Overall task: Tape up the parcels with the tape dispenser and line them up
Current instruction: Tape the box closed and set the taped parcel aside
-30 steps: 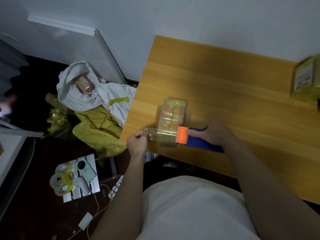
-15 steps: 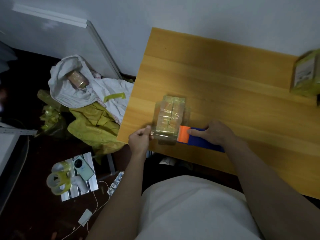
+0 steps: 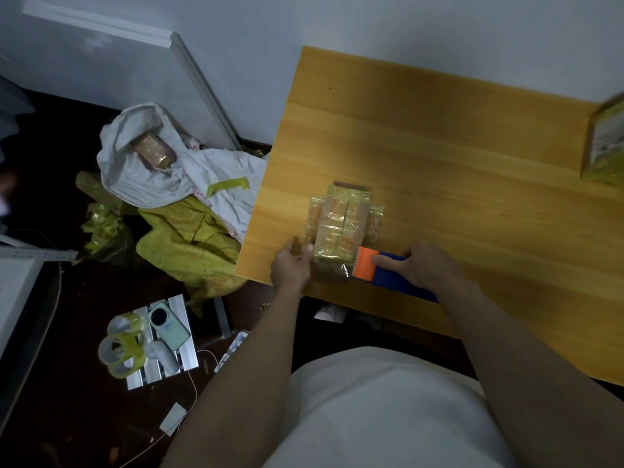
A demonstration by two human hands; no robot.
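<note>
Since a second ago the left hand point(image 3: 291, 269) has carried its pinched tape end from off the table point(image 3: 439, 157) edge against the parcel point(image 3: 341, 228) at lower centre, closing the strip, while the right hand point(image 3: 427, 265) grips the tape dispenser point(image 3: 388, 274) touching the parcel's near corner, ready to cut.

Glossy clear tape is catching the light all over the parcel point(image 3: 342, 228), its crinkled film shining against the smooth, matt wood grain of the table point(image 3: 456, 157). At its four o'clock the tape dispenser point(image 3: 385, 273) is showing smooth plastic, orange at the head and blue along the handle. Down at eight o'clock, crumpled white cloth or sacking point(image 3: 152, 177) is lying matt and creased, with shiny tape rolls point(image 3: 120, 352) gleaming below it.
</note>
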